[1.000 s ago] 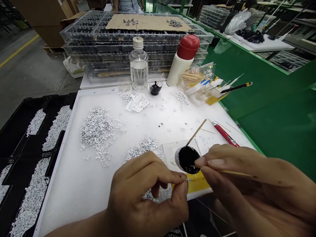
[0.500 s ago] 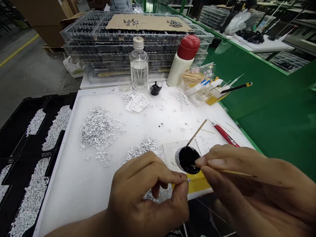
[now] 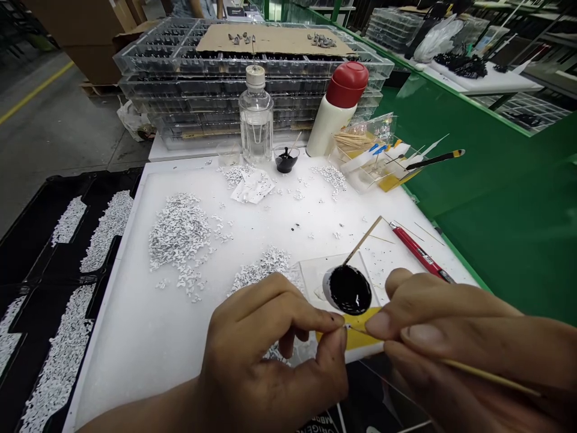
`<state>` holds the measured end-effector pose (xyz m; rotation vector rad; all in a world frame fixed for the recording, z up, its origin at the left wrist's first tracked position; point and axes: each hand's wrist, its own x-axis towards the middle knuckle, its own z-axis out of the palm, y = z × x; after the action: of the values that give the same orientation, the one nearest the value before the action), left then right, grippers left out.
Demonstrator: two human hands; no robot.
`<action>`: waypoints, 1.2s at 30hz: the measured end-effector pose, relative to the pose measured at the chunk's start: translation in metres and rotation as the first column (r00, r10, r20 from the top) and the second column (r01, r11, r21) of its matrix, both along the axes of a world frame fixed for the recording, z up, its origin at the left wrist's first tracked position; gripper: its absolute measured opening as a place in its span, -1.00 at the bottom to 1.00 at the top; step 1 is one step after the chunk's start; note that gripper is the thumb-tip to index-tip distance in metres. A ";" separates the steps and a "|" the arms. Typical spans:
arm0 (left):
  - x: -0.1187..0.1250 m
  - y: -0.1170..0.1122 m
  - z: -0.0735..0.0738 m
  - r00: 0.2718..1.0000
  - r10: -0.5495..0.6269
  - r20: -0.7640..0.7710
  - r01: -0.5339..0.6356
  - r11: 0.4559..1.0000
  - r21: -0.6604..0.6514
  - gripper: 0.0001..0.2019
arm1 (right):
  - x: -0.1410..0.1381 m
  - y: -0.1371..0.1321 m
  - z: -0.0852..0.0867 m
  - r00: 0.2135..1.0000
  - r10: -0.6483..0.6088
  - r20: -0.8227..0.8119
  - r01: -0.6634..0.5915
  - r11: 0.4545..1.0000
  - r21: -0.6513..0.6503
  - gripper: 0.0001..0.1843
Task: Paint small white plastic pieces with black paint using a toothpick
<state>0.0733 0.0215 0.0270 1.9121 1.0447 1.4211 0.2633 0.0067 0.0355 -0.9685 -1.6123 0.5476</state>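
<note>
Between the thumb and forefinger of my left hand point(image 3: 279, 343) a tiny white part point(image 3: 347, 326) is pinched, mostly covered by the fingertips. My right hand point(image 3: 455, 343) grips a thin wooden toothpick point(image 3: 491, 376), its tip touching or very close to the white part. Just beyond my fingers a small cup of black paint point(image 3: 349, 290) stands on a clear plate point(image 3: 315, 270), a wooden stick point(image 3: 363, 240) leaning out of it. Under the fingertips lies a yellow patch point(image 3: 367, 337). A heap of small white parts point(image 3: 261, 267) is partly hidden behind my left hand.
Another heap of white parts point(image 3: 180, 231) lies on the left. A red pen-like tool point(image 3: 421, 251) is at the right. Farther back stand a glass bottle point(image 3: 256, 120), a white flask point(image 3: 331, 123) and stacked clear trays point(image 3: 180, 90). Black trays of parts point(image 3: 45, 264) flank the table.
The toothpick in my right hand has moved from the paint cup down to the white part in my left fingers. My left hand stays nearly in place.
</note>
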 end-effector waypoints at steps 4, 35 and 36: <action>-0.001 0.001 0.001 1.000 0.009 0.009 -0.009 1.000 0.003 -0.82 | 0.006 0.012 0.009 0.981 0.167 0.100 -0.168 0.986 0.000 -0.66; -0.002 0.001 -0.002 1.000 0.011 0.004 -0.012 1.000 0.005 -0.85 | 0.019 0.002 0.004 0.943 0.270 0.195 -0.254 0.962 -0.100 -0.43; -0.002 0.000 -0.002 1.000 0.013 0.001 -0.013 1.000 0.007 -0.85 | 0.020 0.003 0.004 0.942 0.245 0.227 -0.235 0.969 -0.069 -0.54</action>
<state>0.0717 0.0216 0.0250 1.9133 1.0548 1.4342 0.2829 0.0098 0.0399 -0.8969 -1.9551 0.6532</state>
